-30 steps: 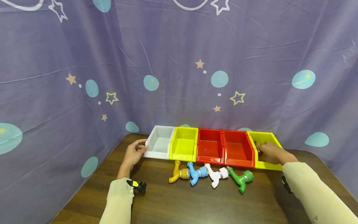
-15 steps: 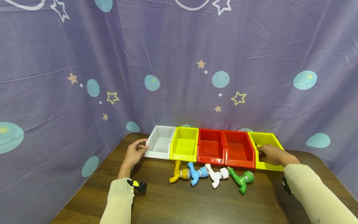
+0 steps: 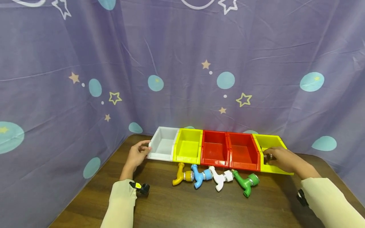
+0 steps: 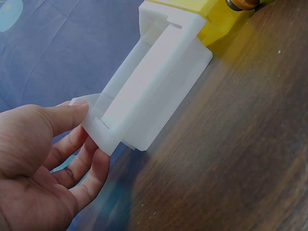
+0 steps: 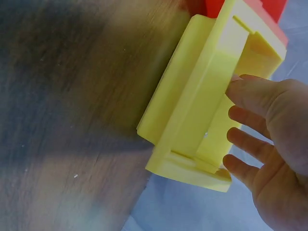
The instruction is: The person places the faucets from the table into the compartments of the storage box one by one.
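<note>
A row of open plastic bins stands on the table. At its left end, my left hand [image 3: 137, 154] pinches the side wall of the white bin [image 4: 163, 82], thumb on one face and fingers on the other. My right hand [image 3: 282, 158] reaches into the yellow bin [image 5: 207, 82] at the right end, its fingers loosely extended and parted. Beside those fingertips in the head view is a small dark brown, shiny thing [image 3: 269, 157], mostly hidden. Several taps lie before the row: orange [image 3: 181, 174], blue [image 3: 200, 176], white [image 3: 220, 178] and green [image 3: 246, 182].
Between the end bins stand another yellow bin [image 3: 188, 145] and two red bins, one [image 3: 215, 148] left of the other [image 3: 243, 150]. A purple curtain [image 3: 182, 79] hangs close behind them. Brown wooden tabletop [image 3: 194, 209] extends in front.
My right hand and forearm have shifted slightly to the right, and more of the dark brown thing shows. My left hand keeps its grip on the white bin; the taps have stayed put.
</note>
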`<state>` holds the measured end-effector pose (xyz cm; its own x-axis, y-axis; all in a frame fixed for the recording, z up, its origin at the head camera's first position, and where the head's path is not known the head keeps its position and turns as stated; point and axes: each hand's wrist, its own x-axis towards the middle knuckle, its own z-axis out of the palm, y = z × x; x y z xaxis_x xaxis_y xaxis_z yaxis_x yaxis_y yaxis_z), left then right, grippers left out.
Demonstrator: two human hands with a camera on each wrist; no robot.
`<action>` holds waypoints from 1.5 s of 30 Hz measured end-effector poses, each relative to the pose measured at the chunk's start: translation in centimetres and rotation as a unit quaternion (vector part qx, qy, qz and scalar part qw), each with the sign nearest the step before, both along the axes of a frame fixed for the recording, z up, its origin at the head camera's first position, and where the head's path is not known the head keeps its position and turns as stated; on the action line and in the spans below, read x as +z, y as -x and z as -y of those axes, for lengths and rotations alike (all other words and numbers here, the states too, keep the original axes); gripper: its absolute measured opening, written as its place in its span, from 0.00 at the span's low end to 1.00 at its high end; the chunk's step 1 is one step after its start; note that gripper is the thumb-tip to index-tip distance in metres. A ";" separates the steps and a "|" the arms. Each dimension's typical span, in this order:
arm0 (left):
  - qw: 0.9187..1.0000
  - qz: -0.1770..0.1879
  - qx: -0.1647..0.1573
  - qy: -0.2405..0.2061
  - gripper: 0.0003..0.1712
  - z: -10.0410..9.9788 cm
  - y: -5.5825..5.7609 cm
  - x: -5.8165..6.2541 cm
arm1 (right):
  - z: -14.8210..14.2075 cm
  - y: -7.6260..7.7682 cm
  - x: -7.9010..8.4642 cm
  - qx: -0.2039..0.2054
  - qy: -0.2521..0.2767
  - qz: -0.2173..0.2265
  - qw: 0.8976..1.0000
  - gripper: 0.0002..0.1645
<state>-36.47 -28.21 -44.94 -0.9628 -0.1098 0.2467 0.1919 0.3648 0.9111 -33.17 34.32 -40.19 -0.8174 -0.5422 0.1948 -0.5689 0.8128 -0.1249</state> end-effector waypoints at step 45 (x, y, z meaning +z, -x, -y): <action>1.000 0.007 -0.010 -0.009 0.23 0.2 0.0 0.0 | 7.2 -8.2 -0.8 0.094 -0.049 -0.083 0.991 0.34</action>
